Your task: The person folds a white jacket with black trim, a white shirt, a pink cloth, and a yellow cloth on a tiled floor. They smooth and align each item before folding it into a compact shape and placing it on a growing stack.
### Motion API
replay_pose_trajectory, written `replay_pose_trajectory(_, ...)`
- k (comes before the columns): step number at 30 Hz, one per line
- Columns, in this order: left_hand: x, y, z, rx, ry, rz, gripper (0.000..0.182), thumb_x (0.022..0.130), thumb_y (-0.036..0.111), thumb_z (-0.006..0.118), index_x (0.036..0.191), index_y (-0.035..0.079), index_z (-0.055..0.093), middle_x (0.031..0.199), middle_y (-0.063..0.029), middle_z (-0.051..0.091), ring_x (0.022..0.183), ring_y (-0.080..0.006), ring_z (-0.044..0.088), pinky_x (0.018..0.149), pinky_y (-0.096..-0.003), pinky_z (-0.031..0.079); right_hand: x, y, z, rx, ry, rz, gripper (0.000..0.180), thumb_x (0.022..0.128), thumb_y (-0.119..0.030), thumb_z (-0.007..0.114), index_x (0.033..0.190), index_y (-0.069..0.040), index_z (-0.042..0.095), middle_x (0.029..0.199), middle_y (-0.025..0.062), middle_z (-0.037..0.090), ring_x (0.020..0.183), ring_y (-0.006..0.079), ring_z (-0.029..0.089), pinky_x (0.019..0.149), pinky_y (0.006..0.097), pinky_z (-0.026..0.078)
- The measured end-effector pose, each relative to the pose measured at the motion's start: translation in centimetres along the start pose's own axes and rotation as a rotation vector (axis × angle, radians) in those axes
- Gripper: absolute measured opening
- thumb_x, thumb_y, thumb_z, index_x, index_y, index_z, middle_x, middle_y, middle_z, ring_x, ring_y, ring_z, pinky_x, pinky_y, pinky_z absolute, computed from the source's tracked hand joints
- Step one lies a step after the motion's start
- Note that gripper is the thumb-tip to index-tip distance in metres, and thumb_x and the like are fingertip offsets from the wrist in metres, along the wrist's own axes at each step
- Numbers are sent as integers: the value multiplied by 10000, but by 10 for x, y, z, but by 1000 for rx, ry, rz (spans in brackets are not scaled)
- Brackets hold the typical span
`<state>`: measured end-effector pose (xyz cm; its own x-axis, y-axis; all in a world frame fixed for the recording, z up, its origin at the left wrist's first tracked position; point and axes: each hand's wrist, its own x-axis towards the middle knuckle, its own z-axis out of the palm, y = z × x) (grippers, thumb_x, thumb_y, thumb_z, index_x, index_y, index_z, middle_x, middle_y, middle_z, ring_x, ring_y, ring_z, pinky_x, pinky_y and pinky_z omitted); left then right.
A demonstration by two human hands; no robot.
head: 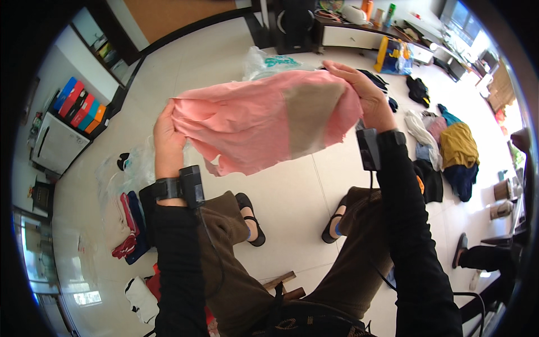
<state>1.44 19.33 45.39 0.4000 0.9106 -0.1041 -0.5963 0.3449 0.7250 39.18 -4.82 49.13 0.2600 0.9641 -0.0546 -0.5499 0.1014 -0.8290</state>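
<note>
A pink cloth [240, 122] with a greyish-tan patch hangs stretched between my two hands, above the tiled floor. My left hand [167, 132] pinches its left end, thumb uppermost. At the upper right, my right hand [363, 93] grips the other end, with its fingers partly hidden behind the fabric. The cloth's lower edge is ragged, and a small hole shows near its lower left corner. A black device is strapped to each of my wrists. Below the cloth are my knees and black shoes [252, 223].
Folded clothes [134, 227] and a clear plastic bag [141, 168] lie at left. More clothes [459, 145] are heaped at right. Beyond the cloth stand a plastic bag [263, 63], a black speaker [294, 25] and a low cabinet [353, 37]. Another person's foot [461, 250] shows at right.
</note>
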Motion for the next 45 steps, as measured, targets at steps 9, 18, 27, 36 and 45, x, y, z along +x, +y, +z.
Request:
replay_pose_trajectory(9,-18,14,11,-34,60,-74,139,952,186,663,995,54,663,1023,-101,709,949,-259,683,873,-422,562,0,-13,-13,-10,214,-54,510,958,-101,660,1427,-26,475,1429,92,535,1175,201,622,964,347,556)
replay_pose_trajectory(18,-20,-6,19,709,214,386,255,935,229,686,1082,21,669,1051,-146,699,948,-210,673,868,-349,543,-8,4,-2,-24,186,-122,402,967,-117,655,1346,-29,555,1323,103,582,1134,170,616,921,296,554)
replay_pose_trajectory(27,-95,-75,106,1066,-617,114,228,874,165,766,1004,3,672,875,-50,712,767,-114,671,712,-248,551,20,60,60,48,126,5,208,979,-122,635,1147,-1,613,929,61,660,780,121,658,671,237,563)
replay_pose_trajectory(36,-119,-119,129,1333,-332,653,318,802,330,798,884,51,668,802,-78,729,710,-256,704,669,-359,557,15,73,98,91,184,-140,133,984,-101,625,1063,4,612,922,69,645,790,159,648,686,298,563)
replay_pose_trajectory(45,-96,-86,110,552,-399,71,260,949,210,701,1102,0,697,929,-22,697,778,-88,644,685,-235,537,13,67,93,-297,73,-73,232,964,-165,649,1067,43,634,967,97,668,828,171,672,796,305,580)
